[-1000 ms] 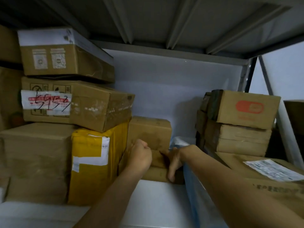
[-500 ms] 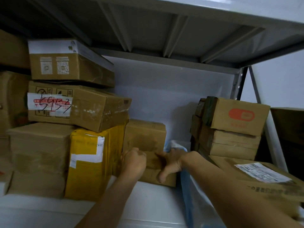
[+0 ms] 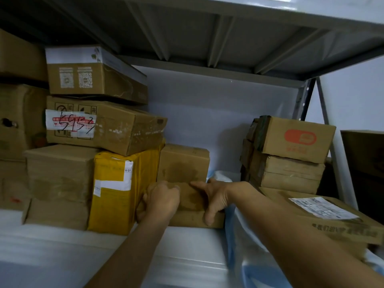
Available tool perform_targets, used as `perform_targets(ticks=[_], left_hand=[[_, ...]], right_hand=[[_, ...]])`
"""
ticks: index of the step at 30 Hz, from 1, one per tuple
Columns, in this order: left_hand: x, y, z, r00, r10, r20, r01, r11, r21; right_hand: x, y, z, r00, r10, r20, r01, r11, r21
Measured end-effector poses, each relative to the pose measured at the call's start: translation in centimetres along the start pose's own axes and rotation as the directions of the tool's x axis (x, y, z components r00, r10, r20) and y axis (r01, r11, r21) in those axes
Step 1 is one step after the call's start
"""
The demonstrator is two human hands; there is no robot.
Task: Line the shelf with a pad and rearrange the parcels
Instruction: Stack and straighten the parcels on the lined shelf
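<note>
Two-handed, left hand (image 3: 162, 201) curled, seemingly gripping the low box's (image 3: 193, 219) left end, right hand (image 3: 214, 199) clasping its right corner, slide squarely along the pad (image 3: 187, 242), snug against the yellow parcel (image 3: 116, 194), steadying the top box (image 3: 182, 163).

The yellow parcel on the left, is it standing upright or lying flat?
Upright: the yellow parcel stands on end on the white pad, taller than wide, with the handwritten-label box resting on top.
</note>
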State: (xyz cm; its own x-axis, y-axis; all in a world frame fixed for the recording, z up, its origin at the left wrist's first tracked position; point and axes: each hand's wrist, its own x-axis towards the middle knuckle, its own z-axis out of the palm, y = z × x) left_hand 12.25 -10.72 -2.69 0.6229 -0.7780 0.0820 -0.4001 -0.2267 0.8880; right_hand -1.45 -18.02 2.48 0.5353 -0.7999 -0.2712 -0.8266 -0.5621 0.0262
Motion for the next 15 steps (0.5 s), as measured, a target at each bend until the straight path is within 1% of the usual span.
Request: perform_targets(ticks=[3,5,12,15], left_hand=[[-0.4,0.0,-0.6,0.999,0.033,0.042,-0.029,0.995,-0.093],[-1.3,0.1,-1.2,0.997,0.047,0.054,-0.042,0.995,-0.095],[-4.5,0.2,-1.9,0.973,0.151,0.175,-0.156,0.988,0.013],[-5.7,-0.3,-2.5,0.958,0.185,0.219,-0.215,0.969,0.121]], right_hand=[[-0.9,-0.3,0.1,0.999,-0.036,-0.009,0.037,0.999,0.028],[-1.6,-0.4,0.2,0.998,-0.056,-0.007,0.057,0.998,0.038],[-4.5,-0.7,0.1,0.996,-0.067,-0.056,0.069,0.997,0.023],[-6.2,-1.3,-0.2,0.992,-0.099,-0.075,0.105,0.991,0.077]])
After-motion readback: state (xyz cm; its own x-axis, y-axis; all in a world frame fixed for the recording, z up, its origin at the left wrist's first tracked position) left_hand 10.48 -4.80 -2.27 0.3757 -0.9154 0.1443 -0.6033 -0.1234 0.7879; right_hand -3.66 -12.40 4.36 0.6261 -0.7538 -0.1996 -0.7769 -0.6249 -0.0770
